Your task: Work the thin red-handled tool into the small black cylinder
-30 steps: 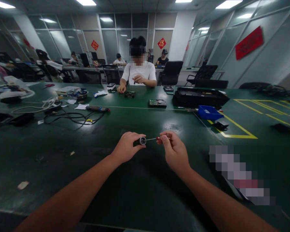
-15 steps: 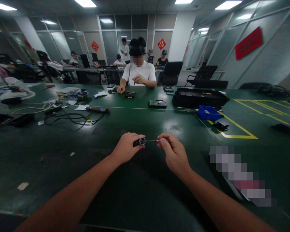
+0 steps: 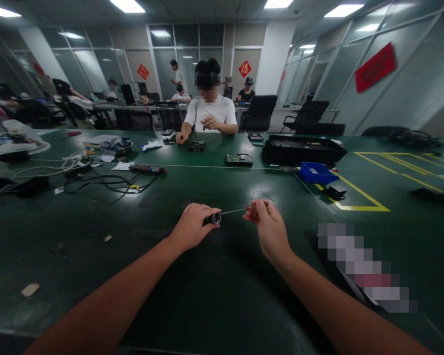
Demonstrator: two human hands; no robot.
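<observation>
My left hand (image 3: 190,226) is closed around a short black cylinder (image 3: 216,218), which looks like a flashlight. Its round end has a silver rim and faces me. My right hand (image 3: 269,224) is closed on a thin screwdriver (image 3: 234,211), fingers wrapped round its reddish handle. The bare metal shaft points left, its tip close to the upper rim of the cylinder's end. Whether tip and rim touch, I cannot tell. Most of the cylinder is hidden by my left fingers. Both hands are held above the green table (image 3: 207,305).
Across the table sits a person in white (image 3: 209,111). A hard drive (image 3: 239,159), a black tray (image 3: 303,148) and a blue bin (image 3: 317,172) lie beyond my hands. Cables (image 3: 107,182) and a dark tool (image 3: 147,168) are at left. A blurred-out flat item (image 3: 366,268) lies right.
My right hand has moved slightly right and up, and the screwdriver shaft now slopes, its tip nearer the cylinder's upper rim. My left hand has kept its grip. The whole view has shifted a little.
</observation>
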